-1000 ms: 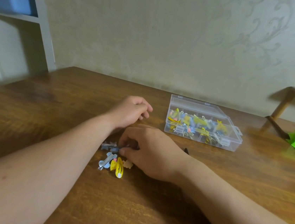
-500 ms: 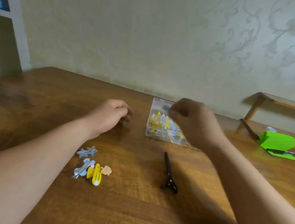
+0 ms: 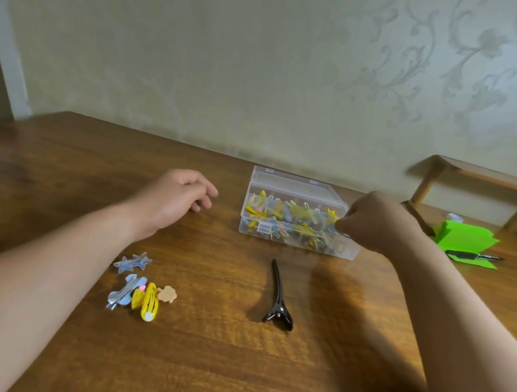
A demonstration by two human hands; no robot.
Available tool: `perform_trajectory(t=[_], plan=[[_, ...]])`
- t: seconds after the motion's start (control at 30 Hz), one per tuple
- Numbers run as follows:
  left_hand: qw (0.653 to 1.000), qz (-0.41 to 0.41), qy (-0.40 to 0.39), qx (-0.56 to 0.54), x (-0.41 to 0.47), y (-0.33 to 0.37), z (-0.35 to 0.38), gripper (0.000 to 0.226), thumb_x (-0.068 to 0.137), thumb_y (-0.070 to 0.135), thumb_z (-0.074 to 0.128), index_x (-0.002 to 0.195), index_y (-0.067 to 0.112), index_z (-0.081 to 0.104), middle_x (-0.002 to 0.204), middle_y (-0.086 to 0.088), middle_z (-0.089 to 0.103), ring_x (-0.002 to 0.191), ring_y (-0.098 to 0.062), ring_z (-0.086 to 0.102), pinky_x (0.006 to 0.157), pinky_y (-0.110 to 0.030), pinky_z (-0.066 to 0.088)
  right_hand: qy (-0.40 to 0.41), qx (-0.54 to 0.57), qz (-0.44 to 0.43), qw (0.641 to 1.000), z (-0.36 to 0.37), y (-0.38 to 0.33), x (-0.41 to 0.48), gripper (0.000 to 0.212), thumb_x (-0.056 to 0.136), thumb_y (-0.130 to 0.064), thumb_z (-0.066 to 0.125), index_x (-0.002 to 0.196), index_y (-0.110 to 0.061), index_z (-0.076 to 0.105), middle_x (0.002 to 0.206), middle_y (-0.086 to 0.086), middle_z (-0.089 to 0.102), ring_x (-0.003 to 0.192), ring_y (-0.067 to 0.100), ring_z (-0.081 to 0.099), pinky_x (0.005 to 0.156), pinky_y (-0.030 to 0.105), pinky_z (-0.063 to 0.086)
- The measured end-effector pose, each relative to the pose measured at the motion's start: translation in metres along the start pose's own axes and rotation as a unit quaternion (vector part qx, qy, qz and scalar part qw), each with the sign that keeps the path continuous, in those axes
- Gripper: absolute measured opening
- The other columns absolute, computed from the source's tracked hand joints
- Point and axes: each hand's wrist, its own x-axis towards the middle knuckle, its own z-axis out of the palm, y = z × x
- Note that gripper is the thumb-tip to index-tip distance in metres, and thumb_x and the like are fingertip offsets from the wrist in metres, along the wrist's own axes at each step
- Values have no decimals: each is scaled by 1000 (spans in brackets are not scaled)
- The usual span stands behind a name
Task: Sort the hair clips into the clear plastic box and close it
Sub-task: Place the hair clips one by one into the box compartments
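- Your right hand (image 3: 373,222) is over the right end of the clear plastic box (image 3: 297,187), with its fingers (image 3: 345,226) curled tight together at the box's rim. Something small and silvery shows at the fingertips, but I cannot tell whether you are pinching a clip or just touching those in the box.
- Your left hand (image 3: 176,199) rests on the table (image 3: 231,370) to the left of the box and apart from it, fingers loosely curled and holding nothing.
- The box sits toward the back of the table, between your two hands, with yellow, blue and pink clips in its compartments. How its lid stands is not clear through the plastic.
- Nearer you, just right of your left forearm, is a small loose cluster: a blue-grey star clip (image 3: 133,262), and below it a pale blue clip (image 3: 125,292), a yellow clip (image 3: 148,301) and a tan flower-shaped clip (image 3: 168,294), these three touching.
- A long black clip (image 3: 277,298) lies alone in front of the box, its wide end toward you.
- Past your right hand, a pen (image 3: 469,255) lies on green paper (image 3: 465,238), with a wooden rack (image 3: 485,176) behind it against the patterned wall (image 3: 265,67).
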Motion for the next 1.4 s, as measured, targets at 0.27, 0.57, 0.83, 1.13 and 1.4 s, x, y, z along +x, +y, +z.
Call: perform_trajectory(t=[0.27, 0.57, 0.83, 1.13, 1.4], plan=[[1000, 4, 2, -11, 2, -3, 0, 34, 108, 9, 48, 107, 22, 79, 102, -4, 77, 94, -19, 68, 83, -32, 50, 24, -19, -12, 999, 7, 2, 2, 17, 89, -32, 65, 80, -21, 75, 74, -2, 72, 74, 21, 69, 67, 34, 60], [999, 25, -27, -16, -2, 0, 1, 25, 112, 34, 52, 124, 30, 73, 107, 2, 75, 99, -17, 67, 86, -34, 50, 33, 61, -50, 996, 19, -13, -4, 31, 88, -1, 54, 91, -19, 78, 90, -2, 72, 77, 17, 66, 64, 32, 54], [999, -10, 47, -17, 2, -1, -2, 25, 106, 29, 65, 129, 21, 63, 115, 2, 67, 106, -15, 65, 80, -29, 48, 102, 74, -111, 986, 42, -43, -13, 22, 97, -19, 59, 113, -19, 74, 113, 5, 69, 97, 25, 63, 79, 36, 51], [994, -43, 77, -67, 3, 4, -3, 19, 100, 24, 65, 117, 16, 70, 100, 2, 67, 90, -17, 61, 79, -33, 48, -76, 192, -353, 913, 21, -112, -83, 6, 96, -31, 74, 94, -35, 78, 90, -20, 75, 87, 0, 68, 77, 19, 51], [995, -34, 58, -72, -3, 7, -5, 17, 94, 29, 62, 108, 22, 69, 102, 2, 67, 96, -19, 62, 99, -46, 54, -243, 119, -447, 853, 34, -132, -110, 22, 95, -46, 76, 115, -39, 76, 101, -21, 69, 94, -3, 63, 77, 13, 48]])
